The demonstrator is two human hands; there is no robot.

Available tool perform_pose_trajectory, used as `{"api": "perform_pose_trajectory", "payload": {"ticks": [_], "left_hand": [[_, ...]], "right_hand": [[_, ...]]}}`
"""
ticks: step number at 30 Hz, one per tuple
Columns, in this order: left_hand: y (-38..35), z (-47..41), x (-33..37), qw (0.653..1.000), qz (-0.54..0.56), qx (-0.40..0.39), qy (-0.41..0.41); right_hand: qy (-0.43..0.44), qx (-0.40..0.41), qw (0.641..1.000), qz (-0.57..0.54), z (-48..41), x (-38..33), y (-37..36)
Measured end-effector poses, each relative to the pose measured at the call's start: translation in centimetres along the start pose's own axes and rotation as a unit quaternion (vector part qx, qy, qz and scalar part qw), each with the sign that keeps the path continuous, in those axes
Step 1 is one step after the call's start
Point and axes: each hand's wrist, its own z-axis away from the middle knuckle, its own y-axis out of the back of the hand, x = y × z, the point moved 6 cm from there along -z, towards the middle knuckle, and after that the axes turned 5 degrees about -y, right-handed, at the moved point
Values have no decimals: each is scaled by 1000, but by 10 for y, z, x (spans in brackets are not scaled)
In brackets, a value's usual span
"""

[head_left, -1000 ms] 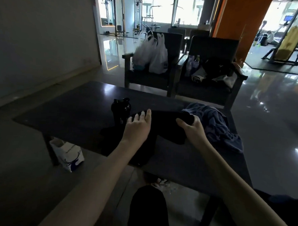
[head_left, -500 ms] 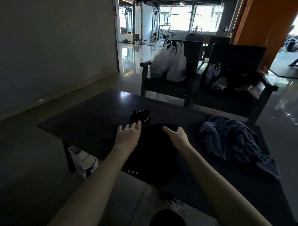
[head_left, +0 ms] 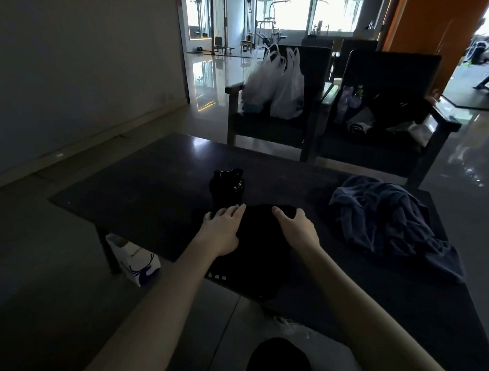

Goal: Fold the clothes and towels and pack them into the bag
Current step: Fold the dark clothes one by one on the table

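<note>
1. Cloth of a black garment [head_left: 260, 250] lies flat and smooth at the near middle of the worktop [head_left: 142, 197]. Its lower end hangs over the near edge, and small white marks show at its lower left corner.
2. The worktop is dark, hard and glossy, rectangular, with dull reflections along its far edge.
3. A blue towel [head_left: 390, 228], thick and nubbly, lies crumpled in a heap on the right side of the worktop, apart from the garment.
4. A black shaker bottle [head_left: 228, 184], round and shiny, stands upright just beyond the garment's far left corner.
5. Left hand [head_left: 221, 232]: the grip is apart, fingers straight and a little spread, palm down on the garment's left edge. The fingertips are close to the bottle's base; whether they touch it cannot be told.
6. Right hand [head_left: 297, 229]: the thumb stretches left over the cloth and the fingers curl over the garment's far right corner. The grip seems clamped on the fold there, though black cloth in dim light hides how much it holds.
7. A white paper bag [head_left: 135, 260] with blue print stands on the floor beside the worktop's left leg.
8. Two thin, crinkled white plastic bags [head_left: 273, 85] sit on the seat of a dark armchair [head_left: 268, 127] beyond the worktop.
</note>
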Motion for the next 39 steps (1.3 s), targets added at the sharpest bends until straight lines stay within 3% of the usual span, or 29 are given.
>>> {"api": "perform_pose_trajectory", "payload": {"ticks": [5, 13, 18, 24, 32, 39], "left_hand": [[-20, -2, 9, 999, 7, -3, -47], [-40, -1, -6, 996, 59, 53, -29], [-43, 1, -11, 997, 67, 31, -13], [-44, 5, -10, 998, 41, 47, 6], [-37, 8, -8, 993, 78, 89, 19], [-21, 16, -18, 963, 150, 213, 63]], "right_hand": [[-57, -47, 994, -84, 0, 11, -10], [-96, -113, 984, -104, 1, 27, -28], [-128, -174, 947, -238, 4, 36, -33], [-80, -218, 931, -281, 11, 32, -34], [-69, -226, 875, -423, 25, 23, -47], [-27, -250, 865, -433, 39, 8, -59]]}}
